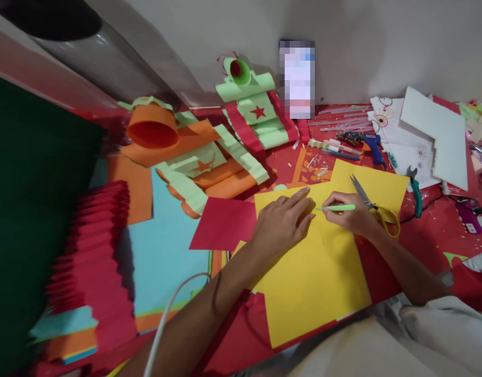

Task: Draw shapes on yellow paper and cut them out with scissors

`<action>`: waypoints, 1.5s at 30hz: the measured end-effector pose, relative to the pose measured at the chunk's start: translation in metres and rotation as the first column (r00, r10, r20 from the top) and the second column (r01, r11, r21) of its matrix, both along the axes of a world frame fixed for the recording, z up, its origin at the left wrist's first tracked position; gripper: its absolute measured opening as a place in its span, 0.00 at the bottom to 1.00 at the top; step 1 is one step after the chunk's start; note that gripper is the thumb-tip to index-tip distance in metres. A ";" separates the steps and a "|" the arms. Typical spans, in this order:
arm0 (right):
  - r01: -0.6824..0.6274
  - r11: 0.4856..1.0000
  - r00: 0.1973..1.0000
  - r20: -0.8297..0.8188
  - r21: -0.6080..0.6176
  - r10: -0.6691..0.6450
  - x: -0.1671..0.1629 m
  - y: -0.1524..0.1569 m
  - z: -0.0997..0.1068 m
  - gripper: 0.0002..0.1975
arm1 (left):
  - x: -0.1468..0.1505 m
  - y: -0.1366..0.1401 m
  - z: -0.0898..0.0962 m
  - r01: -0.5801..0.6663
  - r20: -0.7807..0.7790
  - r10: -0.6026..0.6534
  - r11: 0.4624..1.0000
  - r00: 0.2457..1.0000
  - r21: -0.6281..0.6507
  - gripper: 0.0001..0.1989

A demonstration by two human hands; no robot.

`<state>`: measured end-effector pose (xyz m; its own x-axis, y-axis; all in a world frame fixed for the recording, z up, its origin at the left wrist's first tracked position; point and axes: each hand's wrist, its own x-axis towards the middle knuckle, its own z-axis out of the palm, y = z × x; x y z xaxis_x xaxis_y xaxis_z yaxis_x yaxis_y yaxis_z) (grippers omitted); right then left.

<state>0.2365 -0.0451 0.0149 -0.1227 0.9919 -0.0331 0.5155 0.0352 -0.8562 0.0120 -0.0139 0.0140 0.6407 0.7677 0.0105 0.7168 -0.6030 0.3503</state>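
My left hand (283, 222) lies flat on a large yellow paper sheet (303, 293), fingers stretched out toward the far right. Just beside it, my right hand (348, 213) pinches a light green pen (340, 208), its tip at the paper near my left fingertips. A faint line shows on the sheet below the pen. Scissors with yellow handles (390, 220) rest by my right hand, blades pointing away, over another yellow piece (366, 178). A dark red paper square (225, 222) lies to the left of my left hand.
Paper figures in orange and green (209, 178) and in green and red (260, 112) lie behind. A phone (297, 78) leans on the wall. At right are a blue glue gun (372, 146), pliers (415, 193) and white foam board (440, 136). Pleated red paper (103, 251) stands left.
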 end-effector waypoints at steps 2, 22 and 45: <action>0.003 1.000 1.000 0.010 0.009 -0.003 0.000 -0.002 -0.001 0.03 | 0.000 0.000 -0.001 0.001 0.000 -0.001 1.000 1.000 -0.003 0.14; -0.027 1.000 0.999 0.021 0.002 0.027 0.001 -0.003 0.001 0.02 | 0.001 -0.002 0.000 0.000 0.011 -0.001 1.000 1.000 0.029 0.16; -0.042 0.999 0.998 0.050 0.002 0.042 0.001 -0.004 0.004 0.02 | 0.004 -0.006 -0.002 -0.037 0.006 0.037 0.998 0.999 0.045 0.16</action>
<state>0.2378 -0.0487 0.0184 -0.1622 0.9860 -0.0377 0.5559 0.0598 -0.8291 0.0165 -0.0199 0.0122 0.6118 0.7895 0.0491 0.7369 -0.5914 0.3274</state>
